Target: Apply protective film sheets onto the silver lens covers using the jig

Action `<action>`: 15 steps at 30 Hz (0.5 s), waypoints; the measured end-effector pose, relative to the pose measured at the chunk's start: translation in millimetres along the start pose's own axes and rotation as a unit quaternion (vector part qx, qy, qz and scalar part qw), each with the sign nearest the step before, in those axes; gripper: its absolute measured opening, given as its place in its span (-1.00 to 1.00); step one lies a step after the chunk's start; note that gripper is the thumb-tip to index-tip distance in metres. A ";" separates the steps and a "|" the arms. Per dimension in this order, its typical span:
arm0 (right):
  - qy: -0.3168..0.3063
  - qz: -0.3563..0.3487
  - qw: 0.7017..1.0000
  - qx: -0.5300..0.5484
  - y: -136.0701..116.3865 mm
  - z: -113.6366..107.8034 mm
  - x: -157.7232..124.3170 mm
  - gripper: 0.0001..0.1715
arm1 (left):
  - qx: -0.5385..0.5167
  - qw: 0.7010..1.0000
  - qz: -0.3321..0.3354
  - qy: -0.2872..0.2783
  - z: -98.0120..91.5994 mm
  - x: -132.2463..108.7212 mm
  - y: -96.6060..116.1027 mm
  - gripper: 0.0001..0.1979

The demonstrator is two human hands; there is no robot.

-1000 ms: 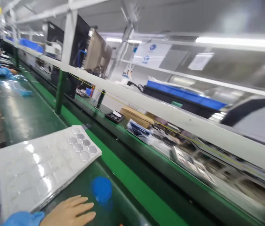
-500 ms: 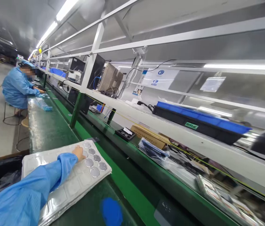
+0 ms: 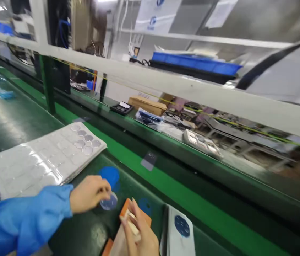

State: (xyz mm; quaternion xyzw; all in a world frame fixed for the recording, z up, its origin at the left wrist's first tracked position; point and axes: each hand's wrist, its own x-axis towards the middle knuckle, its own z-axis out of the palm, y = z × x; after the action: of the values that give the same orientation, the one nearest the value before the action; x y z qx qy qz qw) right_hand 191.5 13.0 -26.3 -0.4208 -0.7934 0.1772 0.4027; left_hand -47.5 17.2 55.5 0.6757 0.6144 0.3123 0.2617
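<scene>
My left hand, in a blue sleeve, is closed in a pinch on a thin round clear disc above the green bench. My right hand is closed around a small pale beige piece, its kind unclear from blur, above an orange-edged block. A white plastic tray lies left of my hands, with several round discs at its far right corner. Behind my left hand sits a bright blue round piece. Right of my right hand lies a pale flat panel with a dark round part.
A green bench runs along a dark channel with a green strip. Beyond stand a brown carton, a small black tray and bagged parts. A white shelf beam crosses above, carrying a blue-and-black bin.
My left hand has left the tray and come right and nearer, now with a disc in it. The view has swung right and down, bringing my right hand into sight.
</scene>
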 end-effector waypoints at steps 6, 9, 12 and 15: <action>-0.005 -0.175 0.969 -0.172 49.5 -4.0 -12.5 -0.60 | -0.056 0.996 0.060 -0.019 83.7 8.0 1.5 -0.93; 0.023 -0.183 0.948 -0.259 64.9 -6.3 -17.0 -0.54 | -0.055 0.994 0.094 -0.024 93.6 26.4 -10.4 -0.86; 0.019 -0.187 0.925 -0.330 66.0 -3.6 -19.5 -0.44 | -0.028 0.984 0.139 -0.105 102.3 31.3 -12.4 -0.67; -0.019 -0.197 0.906 -0.374 60.8 0.8 -20.5 -0.45 | 0.025 0.971 0.165 -0.173 110.9 30.0 -11.2 -0.48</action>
State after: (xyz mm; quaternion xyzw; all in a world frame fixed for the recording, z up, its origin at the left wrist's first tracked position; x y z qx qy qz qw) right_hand 229.4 31.9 -74.5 -0.3719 -0.8757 -0.2074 0.2278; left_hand 28.9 51.5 -23.8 0.8175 0.4479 0.2142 0.2920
